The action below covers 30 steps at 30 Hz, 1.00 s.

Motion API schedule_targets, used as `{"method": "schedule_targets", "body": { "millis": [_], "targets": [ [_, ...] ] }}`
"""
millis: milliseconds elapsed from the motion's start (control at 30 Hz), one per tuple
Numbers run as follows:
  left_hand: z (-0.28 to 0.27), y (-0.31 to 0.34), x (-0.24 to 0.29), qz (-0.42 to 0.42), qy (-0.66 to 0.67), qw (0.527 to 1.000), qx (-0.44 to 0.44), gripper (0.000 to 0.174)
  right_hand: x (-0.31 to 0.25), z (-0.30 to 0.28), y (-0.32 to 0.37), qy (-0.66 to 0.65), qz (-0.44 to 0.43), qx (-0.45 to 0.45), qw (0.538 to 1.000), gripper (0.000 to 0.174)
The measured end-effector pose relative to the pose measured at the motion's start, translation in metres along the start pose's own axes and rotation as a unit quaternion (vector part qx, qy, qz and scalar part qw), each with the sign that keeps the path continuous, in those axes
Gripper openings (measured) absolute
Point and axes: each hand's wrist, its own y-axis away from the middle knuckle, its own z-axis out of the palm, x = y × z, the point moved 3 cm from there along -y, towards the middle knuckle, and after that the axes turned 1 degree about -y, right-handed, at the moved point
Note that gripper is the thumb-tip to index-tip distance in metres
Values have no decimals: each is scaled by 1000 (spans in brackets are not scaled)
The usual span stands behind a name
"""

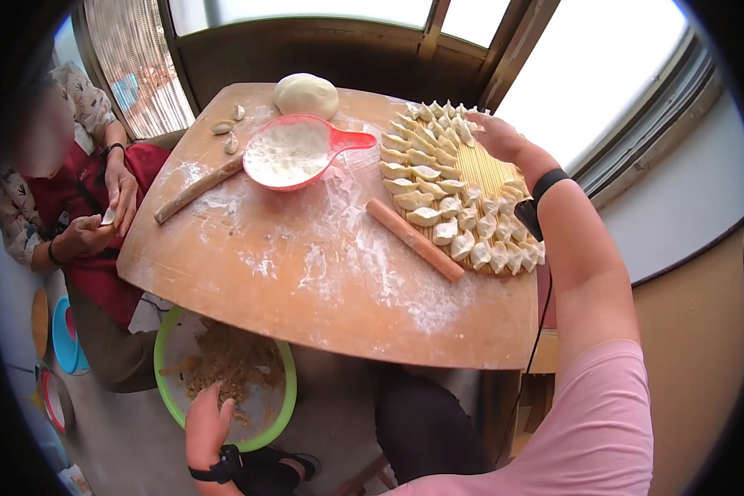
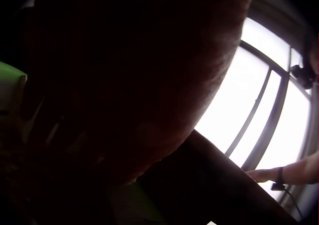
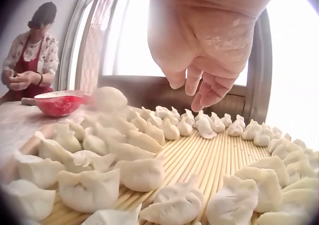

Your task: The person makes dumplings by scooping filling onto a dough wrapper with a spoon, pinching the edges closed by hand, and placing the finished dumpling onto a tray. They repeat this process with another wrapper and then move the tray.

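Observation:
My right hand (image 1: 502,139) hangs over the far side of a round slatted mat (image 1: 479,169) lined with rows of dumplings (image 1: 422,159). In the right wrist view its loosely bent fingers (image 3: 193,80) hold nothing, and one dumpling (image 3: 205,127) lies just below them on the mat. Down at the left, my left hand (image 1: 207,423) is over the near part of a green-rimmed basin (image 1: 286,388), its fingers by the crumbly filling (image 1: 223,372). The left wrist view is mostly dark, with thin gaps between the fingers.
On the floured table (image 1: 306,306) are a rolling pin (image 1: 415,240), a red sieve-like bowl of flour (image 1: 289,153), a dough ball (image 1: 306,96), another wooden rod (image 1: 197,192) and a few dumplings (image 1: 231,144). Another person (image 1: 99,182) at the left pinches a wrapper.

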Motion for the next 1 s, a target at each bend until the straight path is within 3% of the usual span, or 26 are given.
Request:
{"method": "schedule_targets", "body": {
  "millis": [133, 167, 267, 400, 533, 667, 700, 800, 1000],
  "targets": [
    [6, -12, -6, -9, -3, 1000, -7, 41, 18, 32, -43, 78, -3, 31, 996, 53],
    [8, -14, -7, -15, -2, 1000, -10, 40, 27, 35, -50, 74, 34, -13, 997, 55],
    [13, -16, -3, -22, -4, 1000, -17, 39, 41, 37, -54, 93, 7, 19, 996, 53],
    [18, -13, -8, -25, -13, 1000, -11, 38, 43, 21, -47, 162, 66, -86, 981, 47],
    [14, -11, -5, -20, -11, 1000, -5, 38, 60, 38, -49, 138, -9, 90, 986, 45],
    [21, -10, -14, -10, -4, 1000, -7, 38, 42, 35, -53, 66, 39, 5, 997, 41],
    [20, -9, -13, -12, -9, 1000, -10, 37, 41, 34, -53, 102, 21, 7, 995, 31],
    [17, -12, -11, -18, -13, 1000, -13, 37, 38, 27, -47, 137, -7, 56, 989, 23],
    [20, -15, -12, -14, -15, 1000, -14, 37, 20, 20, -34, 62, -13, 13, 998, 23]
  ]
}}
